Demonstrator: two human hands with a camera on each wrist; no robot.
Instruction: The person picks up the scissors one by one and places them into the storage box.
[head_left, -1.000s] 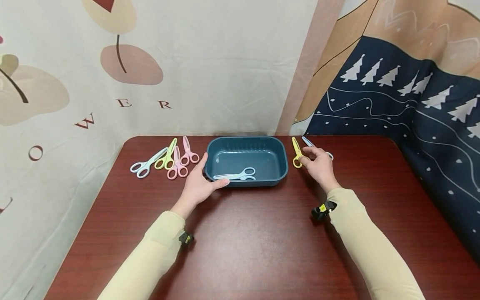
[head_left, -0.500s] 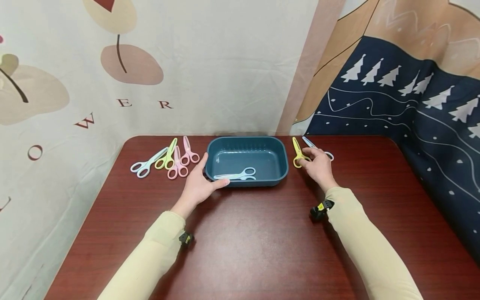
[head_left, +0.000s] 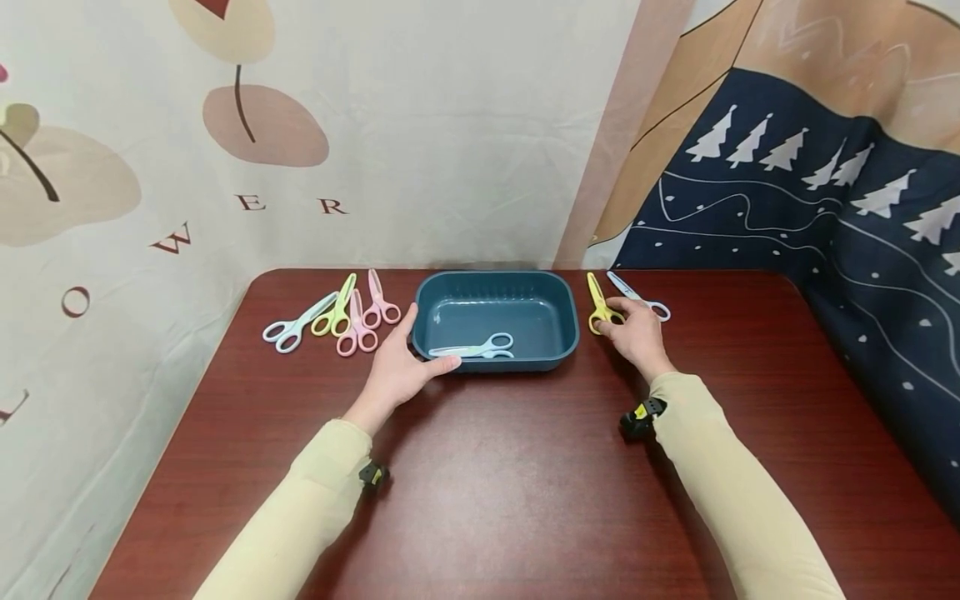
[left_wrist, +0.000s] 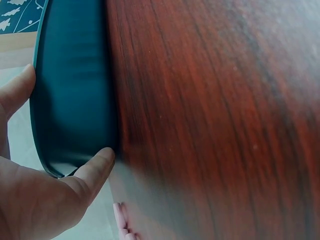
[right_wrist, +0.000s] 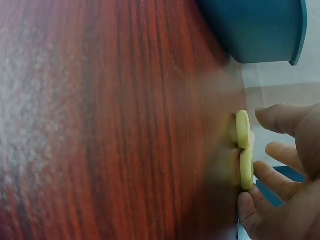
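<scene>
In the head view my left hand [head_left: 397, 368] rests against the left front corner of a dark blue bin [head_left: 566, 321], thumb on its near side, fingers along its left side. The left wrist view shows the thumb and a finger touching the bin's outer wall [left_wrist: 75, 85]. Light blue scissors [head_left: 480, 346] lie inside by the front wall. My right hand [head_left: 637, 335] is at the handles of yellow scissors [head_left: 597, 292], fingers spread about the handle loops [right_wrist: 244, 150] in the right wrist view. Just behind that hand lie light blue scissors [head_left: 624, 286], partly covered.
Left of the bin lie light blue scissors [head_left: 300, 322], yellow-green scissors [head_left: 341, 302], and two pink pairs, the front one [head_left: 356, 321] overlapping its neighbours. A printed cloth [head_left: 450, 133] hangs behind the brown table [head_left: 510, 483].
My right hand has shifted slightly left, with its fingers now at the yellow handles and more of the blue scissors showing behind it. The left hand and bin stay put.
</scene>
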